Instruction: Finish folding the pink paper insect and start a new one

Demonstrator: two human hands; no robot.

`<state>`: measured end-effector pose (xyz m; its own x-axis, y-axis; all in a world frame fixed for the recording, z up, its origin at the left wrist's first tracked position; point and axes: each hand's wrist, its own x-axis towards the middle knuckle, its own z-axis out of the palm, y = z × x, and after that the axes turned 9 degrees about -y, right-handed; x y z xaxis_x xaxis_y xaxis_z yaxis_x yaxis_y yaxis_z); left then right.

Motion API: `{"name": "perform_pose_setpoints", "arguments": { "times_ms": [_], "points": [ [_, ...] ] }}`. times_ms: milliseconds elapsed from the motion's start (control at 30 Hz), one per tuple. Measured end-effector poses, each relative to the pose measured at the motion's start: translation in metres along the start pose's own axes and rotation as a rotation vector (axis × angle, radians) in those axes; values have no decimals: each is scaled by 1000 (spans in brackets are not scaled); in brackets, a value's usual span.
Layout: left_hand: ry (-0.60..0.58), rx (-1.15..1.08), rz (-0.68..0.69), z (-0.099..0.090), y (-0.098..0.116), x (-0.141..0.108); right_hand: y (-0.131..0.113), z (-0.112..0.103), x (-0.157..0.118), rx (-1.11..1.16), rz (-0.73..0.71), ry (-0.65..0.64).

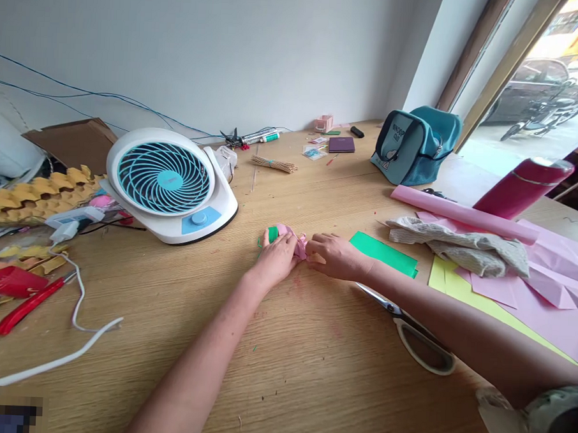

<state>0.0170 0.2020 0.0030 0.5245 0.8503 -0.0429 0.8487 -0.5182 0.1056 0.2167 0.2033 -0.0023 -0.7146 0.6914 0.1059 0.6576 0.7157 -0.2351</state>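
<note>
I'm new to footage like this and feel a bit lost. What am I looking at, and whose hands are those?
There's no machine: these are one person's bare hands, seen from a camera worn on their head, looking forward and down. The left hand seems to hold a small crinkled pink piece; the right hand is at its other side, its exact grip hidden. On the wooden table lie scissors and green paper, with a fan and a blue bag standing farther back.

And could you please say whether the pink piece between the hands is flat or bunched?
Bunched: the pink piece shows crumpled folds between the left hand and the right hand.
</note>
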Motion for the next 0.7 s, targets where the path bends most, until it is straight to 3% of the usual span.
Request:
{"name": "perform_pose_setpoints", "arguments": {
  "times_ms": [100, 433, 700],
  "points": [
    [-7, -3, 4, 3, -2, 0, -2, 0, -2, -112, -31, -19],
    [-39, -4, -1, 0, 0, -2, -10, 0, -3, -103, -80, -36],
    [-25, -31, 12, -1, 0, -2, -3, -1, 3, 298, 61, 56]
  ]
}}
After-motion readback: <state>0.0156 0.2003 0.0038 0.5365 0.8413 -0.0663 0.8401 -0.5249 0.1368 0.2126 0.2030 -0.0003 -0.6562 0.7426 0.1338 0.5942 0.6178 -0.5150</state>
